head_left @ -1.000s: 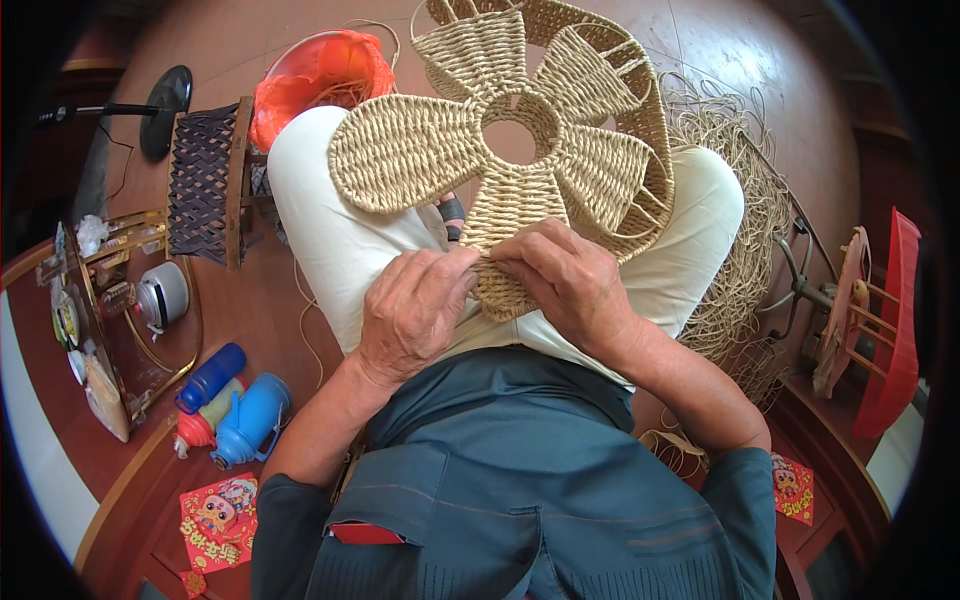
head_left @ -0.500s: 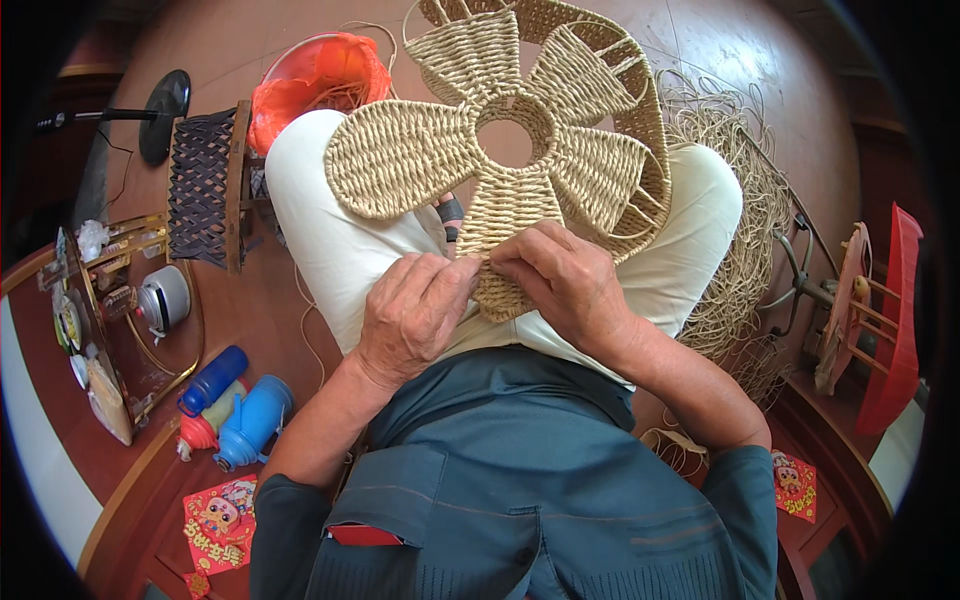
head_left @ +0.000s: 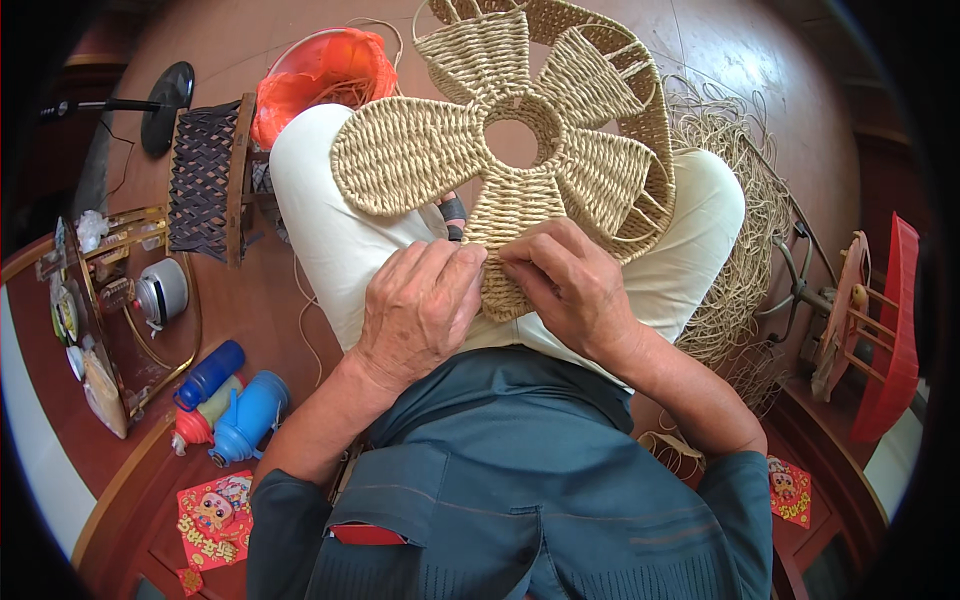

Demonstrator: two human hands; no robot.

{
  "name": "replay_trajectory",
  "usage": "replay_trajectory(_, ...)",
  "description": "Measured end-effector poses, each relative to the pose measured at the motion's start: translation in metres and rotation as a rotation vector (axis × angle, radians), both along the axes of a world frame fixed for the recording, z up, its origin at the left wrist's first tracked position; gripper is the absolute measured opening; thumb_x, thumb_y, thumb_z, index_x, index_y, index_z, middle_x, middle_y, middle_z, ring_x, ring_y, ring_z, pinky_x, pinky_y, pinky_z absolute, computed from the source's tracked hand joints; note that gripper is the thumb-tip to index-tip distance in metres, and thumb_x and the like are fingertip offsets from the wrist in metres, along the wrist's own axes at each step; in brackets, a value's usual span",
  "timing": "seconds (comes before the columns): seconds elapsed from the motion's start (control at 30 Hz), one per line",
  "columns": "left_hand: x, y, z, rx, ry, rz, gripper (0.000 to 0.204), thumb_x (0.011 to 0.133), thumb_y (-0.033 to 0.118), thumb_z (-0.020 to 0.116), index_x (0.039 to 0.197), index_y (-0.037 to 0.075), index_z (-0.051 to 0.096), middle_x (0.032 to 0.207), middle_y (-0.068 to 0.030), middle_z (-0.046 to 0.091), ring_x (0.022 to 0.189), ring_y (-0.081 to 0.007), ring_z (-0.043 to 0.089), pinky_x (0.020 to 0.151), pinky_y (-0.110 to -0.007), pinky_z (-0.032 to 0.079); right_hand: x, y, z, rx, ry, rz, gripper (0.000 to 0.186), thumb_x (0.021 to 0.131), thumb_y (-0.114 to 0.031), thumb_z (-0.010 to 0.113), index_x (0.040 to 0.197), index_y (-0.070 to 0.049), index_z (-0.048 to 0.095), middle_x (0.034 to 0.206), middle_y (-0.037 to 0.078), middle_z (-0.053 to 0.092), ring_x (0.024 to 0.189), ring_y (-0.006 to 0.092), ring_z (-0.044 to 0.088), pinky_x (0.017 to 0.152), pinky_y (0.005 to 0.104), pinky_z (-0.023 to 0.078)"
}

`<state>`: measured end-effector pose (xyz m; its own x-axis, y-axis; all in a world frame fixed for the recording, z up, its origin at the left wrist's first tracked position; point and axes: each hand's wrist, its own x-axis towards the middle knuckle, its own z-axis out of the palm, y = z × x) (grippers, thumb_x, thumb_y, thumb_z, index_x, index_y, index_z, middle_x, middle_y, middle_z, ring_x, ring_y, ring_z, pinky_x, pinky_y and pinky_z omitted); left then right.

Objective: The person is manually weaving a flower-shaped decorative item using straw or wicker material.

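Across my lap lies a flower-shaped woven straw piece (head_left: 405, 155), with broad petals around a round central hole and a curved woven band along its far right side. Some petals on the right show bare frame wire at their outer ends. My left hand (head_left: 420, 310) is closed at the left edge of the nearest petal, fingers curled and pinched. On the same petal's right side, my right hand (head_left: 570, 285) is closed too, thumb and fingertips pressed together. What either pinch holds, perhaps a strand, is hidden by the fingers.
A heap of loose straw cord (head_left: 740, 220) spreads right of my knee. An orange-lined bucket (head_left: 325, 80) and a woven stool (head_left: 207, 180) stand to the left. Blue bottles (head_left: 250, 415) are lower left, a red stool (head_left: 888, 330) far right.
My left hand has turned slightly and its fingers have curled in more. The woven piece has shifted a little to the right in view. My right hand stays at the same petal.
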<state>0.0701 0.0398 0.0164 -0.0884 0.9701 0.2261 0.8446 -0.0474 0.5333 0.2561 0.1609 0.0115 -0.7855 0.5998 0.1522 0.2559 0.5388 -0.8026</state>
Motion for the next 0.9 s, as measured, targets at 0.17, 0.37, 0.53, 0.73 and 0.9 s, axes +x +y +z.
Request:
replay_trajectory(0.17, 0.000, -0.008, 0.000, -0.066, -0.228, 0.070, 0.024, 0.094, 0.000, 0.076, 0.117, 0.004, 0.072, 0.093, -0.0114, 0.068, 0.083, -0.0285, 0.068, 0.075, -0.038, 0.055, 0.001, -0.001, 0.001, 0.034, -0.022, -0.004, 0.015, 0.094, -0.002, 0.081, 0.109, -0.006, 0.078, 0.100, 0.010, 0.071, 0.089, 0.0290, 0.073, 0.076, 0.0411, 0.059)
replay_trajectory(0.37, -0.001, -0.016, -0.007, -0.224, -0.827, 0.386, 0.025, 0.109, 0.002, 0.061, 0.133, -0.002, 0.068, 0.116, -0.0050, 0.073, 0.099, -0.0117, 0.069, 0.092, -0.031, 0.057, -0.002, 0.001, -0.002, 0.070, -0.032, 0.015, 0.016, 0.094, -0.002, 0.080, 0.110, -0.008, 0.079, 0.099, 0.010, 0.070, 0.088, 0.0292, 0.073, 0.075, 0.0413, 0.059)
replay_trajectory(0.53, 0.001, -0.013, -0.021, -0.349, -1.298, 0.306, 0.035, 0.110, -0.002, 0.056, 0.145, -0.007, 0.058, 0.124, -0.0083, 0.071, 0.105, -0.0117, 0.070, 0.099, -0.029, 0.059, -0.005, 0.000, -0.001, 0.038, -0.047, 0.015, 0.018, 0.095, -0.002, 0.080, 0.111, -0.009, 0.079, 0.098, 0.009, 0.068, 0.087, 0.0288, 0.072, 0.074, 0.0411, 0.059)
replay_trajectory(0.73, 0.002, -0.016, -0.029, -0.364, -1.375, 0.313, 0.038, 0.110, -0.001, 0.056, 0.148, -0.005, 0.055, 0.134, -0.0111, 0.071, 0.122, -0.0143, 0.069, 0.107, -0.031, 0.056, -0.006, -0.001, 0.002, 0.058, -0.069, 0.057, 0.023, 0.093, -0.002, 0.080, 0.115, -0.010, 0.079, 0.098, 0.008, 0.066, 0.084, 0.0264, 0.071, 0.072, 0.0393, 0.059)
replay_trajectory(0.9, 0.003, -0.016, -0.030, -0.335, -1.367, 0.330, 0.034, 0.110, -0.002, 0.058, 0.144, -0.007, 0.058, 0.122, -0.0084, 0.073, 0.109, -0.0121, 0.071, 0.101, -0.030, 0.059, -0.004, 0.002, 0.001, 0.151, -0.095, 0.129, 0.033, 0.089, 0.002, 0.079, 0.120, -0.011, 0.077, 0.101, 0.008, 0.066, 0.087, 0.0261, 0.071, 0.073, 0.0393, 0.060)
